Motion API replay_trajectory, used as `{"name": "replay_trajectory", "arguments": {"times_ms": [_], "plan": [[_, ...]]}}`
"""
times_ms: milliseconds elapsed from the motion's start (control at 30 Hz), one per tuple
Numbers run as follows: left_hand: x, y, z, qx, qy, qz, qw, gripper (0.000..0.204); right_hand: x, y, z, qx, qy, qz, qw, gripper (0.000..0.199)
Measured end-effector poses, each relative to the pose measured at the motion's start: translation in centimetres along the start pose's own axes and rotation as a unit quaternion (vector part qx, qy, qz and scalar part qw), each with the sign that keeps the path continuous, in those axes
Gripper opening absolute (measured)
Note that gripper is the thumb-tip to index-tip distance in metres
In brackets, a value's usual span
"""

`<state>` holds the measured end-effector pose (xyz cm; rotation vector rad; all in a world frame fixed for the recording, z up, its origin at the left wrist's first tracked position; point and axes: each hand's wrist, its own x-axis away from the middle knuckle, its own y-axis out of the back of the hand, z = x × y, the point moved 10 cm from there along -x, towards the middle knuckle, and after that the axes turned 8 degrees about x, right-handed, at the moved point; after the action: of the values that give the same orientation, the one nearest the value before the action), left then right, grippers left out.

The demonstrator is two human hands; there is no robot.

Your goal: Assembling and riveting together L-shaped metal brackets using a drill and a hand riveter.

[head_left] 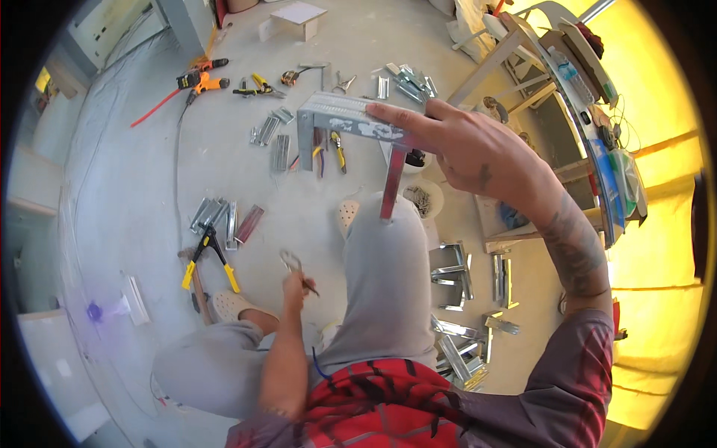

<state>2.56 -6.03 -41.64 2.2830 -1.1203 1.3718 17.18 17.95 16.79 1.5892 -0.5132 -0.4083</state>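
Observation:
My right hand is closed on a bent U-shaped metal channel, its fingers lying along the top. One reddish leg of the channel stands on my raised knee; the other hangs free at the left. Lower down, my left hand is wrapped round a pliers-like metal tool with curved jaws, apart from the channel. Its exact kind is too small to tell.
Yellow-and-black cutters and a hammer lie by my left foot, near cut channel pieces. Orange drills lie far left. Finished-looking brackets lie right of my knee, below a tub of screws. A cluttered table stands right.

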Motion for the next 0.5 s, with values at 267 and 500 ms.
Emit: {"name": "replay_trajectory", "arguments": {"times_ms": [267, 500], "plan": [[27.5, -11.2, -22.2, 0.202, -0.201, 0.179, 0.941, 0.072, -1.2, 1.5, 1.6, -0.044, 0.010, -0.008, 0.999, 0.078], [36.9, -20.9, -21.6, 0.190, -0.346, 0.317, 0.862, 0.068, -0.5, 1.3, 1.2, -0.051, 0.022, -0.008, 0.998, 0.083]]}}
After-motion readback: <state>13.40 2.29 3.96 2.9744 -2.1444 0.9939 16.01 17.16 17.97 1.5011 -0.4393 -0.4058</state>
